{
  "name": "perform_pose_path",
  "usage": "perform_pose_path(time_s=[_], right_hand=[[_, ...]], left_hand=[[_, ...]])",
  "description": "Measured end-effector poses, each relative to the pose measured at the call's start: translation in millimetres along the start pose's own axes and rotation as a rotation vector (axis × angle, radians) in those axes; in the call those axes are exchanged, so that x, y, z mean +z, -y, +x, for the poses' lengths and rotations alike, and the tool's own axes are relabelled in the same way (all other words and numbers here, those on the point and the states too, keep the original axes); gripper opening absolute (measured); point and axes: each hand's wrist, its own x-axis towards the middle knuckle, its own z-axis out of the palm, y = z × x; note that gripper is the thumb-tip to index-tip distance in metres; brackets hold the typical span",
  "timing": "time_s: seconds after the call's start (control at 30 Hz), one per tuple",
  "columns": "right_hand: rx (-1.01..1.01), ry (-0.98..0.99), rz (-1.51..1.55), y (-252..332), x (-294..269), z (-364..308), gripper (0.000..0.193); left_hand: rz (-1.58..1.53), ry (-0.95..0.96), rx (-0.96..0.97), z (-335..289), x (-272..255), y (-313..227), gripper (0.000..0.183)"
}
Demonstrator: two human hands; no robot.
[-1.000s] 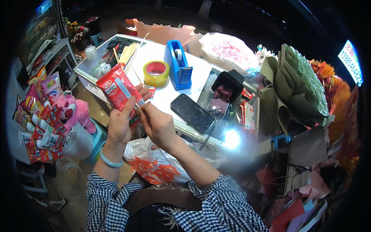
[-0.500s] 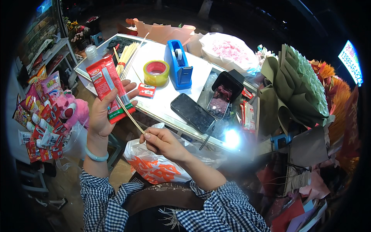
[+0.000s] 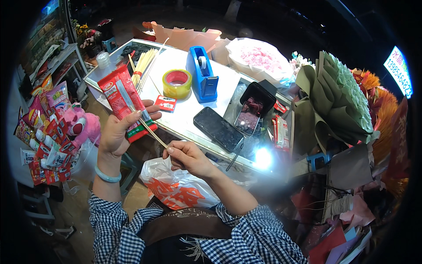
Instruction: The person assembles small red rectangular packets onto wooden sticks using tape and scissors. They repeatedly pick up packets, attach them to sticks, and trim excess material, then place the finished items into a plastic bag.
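Note:
My left hand is closed on a red snack packet with a green lower end, the thumb pressing wooden skewers against its face. A strip of clear tape seems to lie over the skewers' upper part. Lower down, my right hand pinches the free ends of the skewers between thumb and fingers. Just beyond the packet, a smaller red packet lies on the white table. Close by are a yellow tape roll and a bundle of skewers.
A blue tape dispenser, a black phone and an open black box sit on the table. At left hangs a snack bouquet with a pink plush toy. A white plastic bag is below my hands; wrapped flowers stand right.
My right hand has shifted slightly up and to the right, still pinching the skewers. The red packet has tilted a little in my left hand.

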Motion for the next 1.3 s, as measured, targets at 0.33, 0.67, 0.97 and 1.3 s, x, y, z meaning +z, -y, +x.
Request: perform_pose_path(time_s=[0.33, 0.67, 0.97, 1.3], right_hand=[[-0.035, -0.012, 0.126, -3.3, 3.9, 4.1, 0.028], [-0.108, -0.066, 0.280, -12.0, 15.8, 12.3, 0.026], [-0.119, -0.073, 0.320, -22.7, 25.2, 14.6, 0.027], [-0.138, 0.003, 0.415, -19.7, 25.9, 14.0, 0.027]], left_hand=[[-0.098, 0.123, -0.012, -0.3, -19.8, 3.7, 0.049], [-0.211, -0.026, 0.375, 4.6, -9.0, 41.4, 0.043], [0.014, -0.326, 0.628, 14.3, 4.3, 53.7, 0.032], [-0.653, 0.063, 0.292, 5.1, 19.7, 46.3, 0.061]])
